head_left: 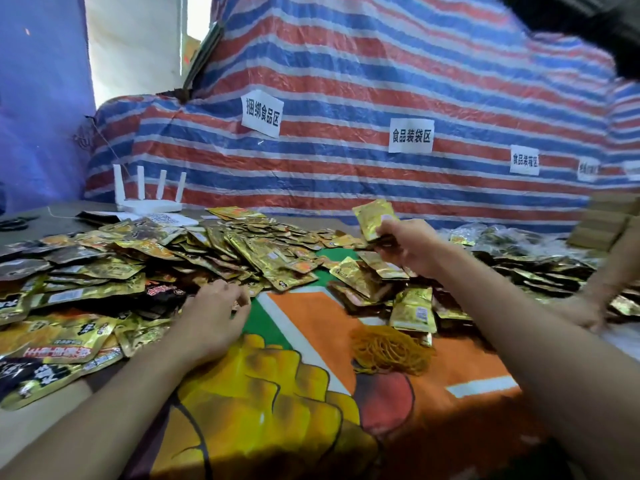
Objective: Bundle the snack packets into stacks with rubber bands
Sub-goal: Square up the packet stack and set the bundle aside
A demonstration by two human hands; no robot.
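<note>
Your right hand (407,245) is raised above the bench (20,420), thumb and fingers pinching a small stack of gold packets (374,218) that stands upright in your grip. Your left hand (211,315) sits low at the near edge of the big heap of snack packets (242,247), fingers curled down among them; you cannot tell whether it grips one. The heap spreads across the bench to your left and ahead. A loose pile of yellow rubber bands (391,348) lies on the orange printed sheet (311,341) between your arms. At the far right, another person's hand (581,311) rests on more packets.
</note>
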